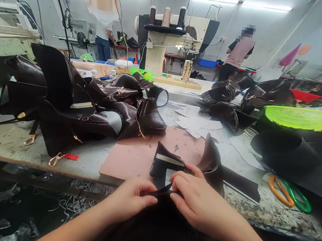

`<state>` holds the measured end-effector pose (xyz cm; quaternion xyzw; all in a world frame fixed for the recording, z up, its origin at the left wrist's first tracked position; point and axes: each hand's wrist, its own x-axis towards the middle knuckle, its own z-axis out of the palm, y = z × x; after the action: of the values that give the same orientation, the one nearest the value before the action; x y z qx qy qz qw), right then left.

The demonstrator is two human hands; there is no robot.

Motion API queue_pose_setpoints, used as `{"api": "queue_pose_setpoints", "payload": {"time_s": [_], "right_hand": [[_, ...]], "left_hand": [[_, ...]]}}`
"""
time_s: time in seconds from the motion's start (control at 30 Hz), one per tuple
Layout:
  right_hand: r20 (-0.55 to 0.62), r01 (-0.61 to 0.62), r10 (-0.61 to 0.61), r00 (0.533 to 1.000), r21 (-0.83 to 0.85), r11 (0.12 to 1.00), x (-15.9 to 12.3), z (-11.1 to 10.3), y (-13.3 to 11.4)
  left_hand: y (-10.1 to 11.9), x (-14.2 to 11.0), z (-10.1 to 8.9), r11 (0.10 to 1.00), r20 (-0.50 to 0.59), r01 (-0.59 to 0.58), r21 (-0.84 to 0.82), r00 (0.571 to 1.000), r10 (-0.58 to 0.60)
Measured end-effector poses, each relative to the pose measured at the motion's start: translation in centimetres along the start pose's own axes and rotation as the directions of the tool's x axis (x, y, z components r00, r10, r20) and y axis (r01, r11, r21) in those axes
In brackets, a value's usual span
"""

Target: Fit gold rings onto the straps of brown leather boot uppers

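Both my hands meet at the near edge of the worn table [5, 144]. My left hand [132, 198] is closed, pinching the edge of a dark leather piece [169, 161]. My right hand [197, 200] is closed too, its fingers pressed on the same edge from the right. The leather piece lies partly on a pink mat [133, 153] and shows a pale stripe across it. Its lower part hangs toward my lap and is hidden by my hands.
A heap of dark brown leather bag parts [83, 103] fills the left. Paper slips [197, 122], a green basket [300, 117], and orange and green scissors [289, 192] lie right. A sewing machine [168, 39] stands behind. Two people stand at the back.
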<state>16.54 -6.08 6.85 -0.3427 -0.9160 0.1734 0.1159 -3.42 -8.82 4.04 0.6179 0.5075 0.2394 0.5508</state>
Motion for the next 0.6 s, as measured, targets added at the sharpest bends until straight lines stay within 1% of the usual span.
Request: {"api": "queue_pose_setpoints", "payload": {"time_s": [0.07,0.17,0.23,0.27,0.37,0.43,0.5,0.6], "right_hand": [[0.004,-0.004,0.004,1.0,0.001,1.0,0.0,-0.1,0.1],[-0.034,-0.024,0.023,0.999,-0.022,0.999,0.0,0.0,0.0],[-0.063,-0.041,0.038,0.997,-0.042,0.998,0.0,0.2,-0.2],[-0.075,-0.044,0.04,0.996,-0.05,0.998,-0.1,0.4,-0.4],[-0.085,-0.032,0.027,0.996,-0.065,0.997,-0.3,0.3,-0.4],[-0.085,-0.055,0.048,0.995,-0.079,0.995,-0.5,-0.1,0.0],[-0.075,-0.088,0.082,0.994,-0.085,0.992,-0.8,-0.7,0.6],[-0.052,-0.086,0.082,0.995,-0.066,0.994,-1.2,-1.6,1.4]], "left_hand": [[-0.1,0.1,-0.1,0.996,0.047,0.007,-0.084,0.999,-0.003],[-0.2,0.2,-0.6,0.982,0.199,-0.041,-0.185,0.977,0.078],[-0.1,0.6,-0.9,0.979,0.254,-0.081,-0.185,0.959,0.127],[0.0,0.8,-0.9,0.984,0.266,-0.093,-0.149,0.955,0.131],[0.1,1.6,-0.5,0.996,0.23,-0.084,0.04,0.97,0.072],[0.1,2.1,0.0,0.993,0.184,-0.058,0.101,0.982,0.039],[0.0,2.3,0.4,0.998,0.154,-0.027,0.057,0.988,0.018],[-0.1,2.4,0.7,0.999,0.204,-0.005,-0.033,0.979,0.011]]}}
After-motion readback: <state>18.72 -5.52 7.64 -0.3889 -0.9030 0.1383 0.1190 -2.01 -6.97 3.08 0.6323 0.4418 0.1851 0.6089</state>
